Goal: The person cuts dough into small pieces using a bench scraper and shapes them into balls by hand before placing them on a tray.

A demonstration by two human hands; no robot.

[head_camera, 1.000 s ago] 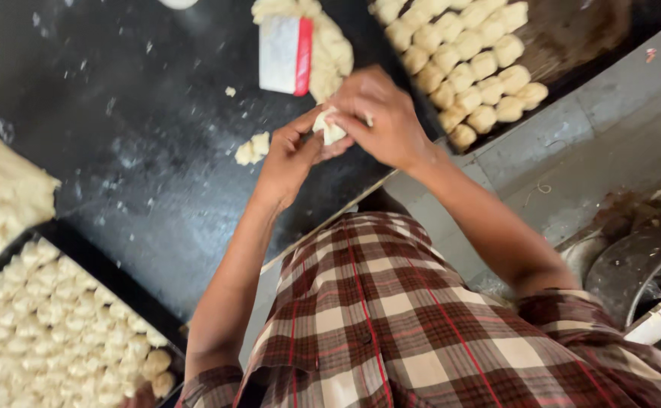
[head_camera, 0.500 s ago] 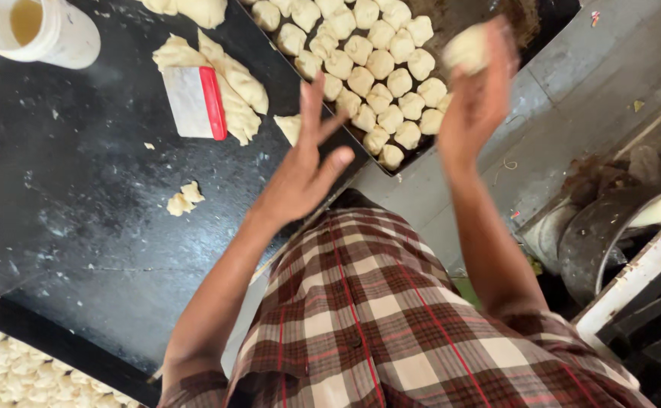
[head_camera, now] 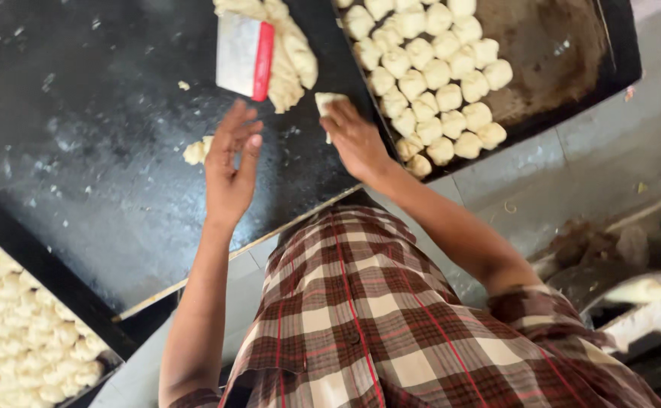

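Pale dough piece [head_camera: 329,102] being pinched by right hand [head_camera: 357,140]; left hand [head_camera: 232,162] hovering open-fingered; sticking to slab [head_camera: 104,189] could be tearing it.

Scraper [head_camera: 244,54] lies on dough [head_camera: 289,53]; tray [head_camera: 572,53] right, second tray [head_camera: 51,279] apparently lower left.

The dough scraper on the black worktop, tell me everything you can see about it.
The dough scraper is a flat rectangular blade, pale grey and metallic-looking, with a red grip running along one long edge. It lies flat, slightly tilted, partly on the black worktop and partly over a mass of pale dough beside it. Flour or dough smears dull the blade. No hand touches it; the left hand is open just below it.
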